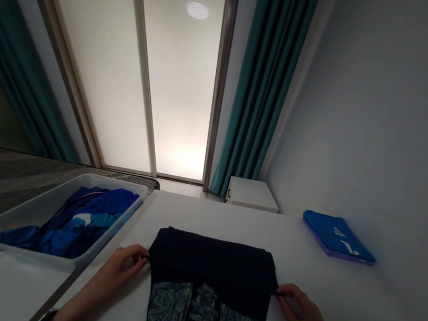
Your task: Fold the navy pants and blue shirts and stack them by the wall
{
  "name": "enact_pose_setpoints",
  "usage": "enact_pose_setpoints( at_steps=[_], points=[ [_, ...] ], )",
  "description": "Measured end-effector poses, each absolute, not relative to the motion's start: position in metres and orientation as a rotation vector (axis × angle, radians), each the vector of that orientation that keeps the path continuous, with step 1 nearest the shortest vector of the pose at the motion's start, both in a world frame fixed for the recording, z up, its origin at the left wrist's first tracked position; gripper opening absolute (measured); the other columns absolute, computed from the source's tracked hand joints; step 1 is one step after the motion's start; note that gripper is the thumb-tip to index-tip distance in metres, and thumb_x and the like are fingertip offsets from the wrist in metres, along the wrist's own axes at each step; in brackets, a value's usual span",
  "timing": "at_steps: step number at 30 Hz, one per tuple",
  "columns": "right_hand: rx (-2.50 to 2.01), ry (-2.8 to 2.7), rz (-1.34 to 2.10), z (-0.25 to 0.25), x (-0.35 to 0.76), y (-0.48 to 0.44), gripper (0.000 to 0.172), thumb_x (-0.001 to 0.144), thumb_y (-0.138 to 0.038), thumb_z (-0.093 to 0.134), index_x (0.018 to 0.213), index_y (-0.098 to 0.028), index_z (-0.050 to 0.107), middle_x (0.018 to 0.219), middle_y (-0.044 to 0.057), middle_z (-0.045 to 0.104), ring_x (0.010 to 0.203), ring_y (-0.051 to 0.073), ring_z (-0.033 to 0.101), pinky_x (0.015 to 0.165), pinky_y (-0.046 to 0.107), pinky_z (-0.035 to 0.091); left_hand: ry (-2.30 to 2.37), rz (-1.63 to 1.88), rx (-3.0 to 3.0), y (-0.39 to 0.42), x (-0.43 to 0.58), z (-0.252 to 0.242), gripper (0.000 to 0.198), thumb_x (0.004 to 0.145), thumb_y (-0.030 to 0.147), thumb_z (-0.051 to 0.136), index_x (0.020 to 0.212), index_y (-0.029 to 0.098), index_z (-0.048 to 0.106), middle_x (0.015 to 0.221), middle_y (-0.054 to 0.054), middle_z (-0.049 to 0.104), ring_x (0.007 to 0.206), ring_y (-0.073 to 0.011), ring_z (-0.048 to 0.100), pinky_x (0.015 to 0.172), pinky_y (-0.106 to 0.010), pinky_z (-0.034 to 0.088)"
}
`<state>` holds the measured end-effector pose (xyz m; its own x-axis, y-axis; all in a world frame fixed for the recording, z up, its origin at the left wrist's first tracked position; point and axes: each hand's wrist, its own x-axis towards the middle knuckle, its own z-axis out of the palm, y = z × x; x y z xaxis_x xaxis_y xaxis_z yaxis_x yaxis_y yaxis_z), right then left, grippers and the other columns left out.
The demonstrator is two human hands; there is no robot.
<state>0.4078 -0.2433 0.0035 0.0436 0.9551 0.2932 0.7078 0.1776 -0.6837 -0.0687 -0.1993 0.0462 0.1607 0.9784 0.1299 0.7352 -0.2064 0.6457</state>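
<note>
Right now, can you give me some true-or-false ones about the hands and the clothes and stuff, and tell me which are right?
1. The left hand and right hand both pinch the dark garment. True.
2. The folded blue item is inside the bin. False: it lies on the white table, at the right.
3. Blue clothes lie in the bin. True.
4. The curtains are red. False: they are teal.
5. The dark garment has swirly patterned patches. True.
</note>
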Motion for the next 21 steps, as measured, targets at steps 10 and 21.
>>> enact_pose_setpoints(
  at_steps=[10,21],
  points=[
    [-1.52,-1.884,0.203,-0.01,0.414,-0.249,0.01,0.075,-0.032,0.056,0.078,-0.027,0.065,0.082,0.004,0.069,0.079,0.023,0.067,0.072,0.034,0.056,1.608,0.588,2.182,-0.211,-0.069,0.039,0.02,0.087,0.033,0.05,0.085,0.022,0.067,0.078,-0.003,0.067,0.07,-0.0209,0.059,0.072,-0.033,0.04],
    [-1.546,-1.905,0.219,-0.012,0.417,-0.249,0.01,0.073,-0.03,0.055,0.076,-0.027,0.064,0.083,0.006,0.069,0.081,0.025,0.066,0.074,0.037,0.053,1.568,0.579,2.261,-0.213,-0.071,0.04,0.017,0.088,0.028,0.049,0.083,0.021,0.063,0.081,-0.004,0.066,0.076,-0.0208,0.058,0.074,-0.033,0.038]
  ],
)
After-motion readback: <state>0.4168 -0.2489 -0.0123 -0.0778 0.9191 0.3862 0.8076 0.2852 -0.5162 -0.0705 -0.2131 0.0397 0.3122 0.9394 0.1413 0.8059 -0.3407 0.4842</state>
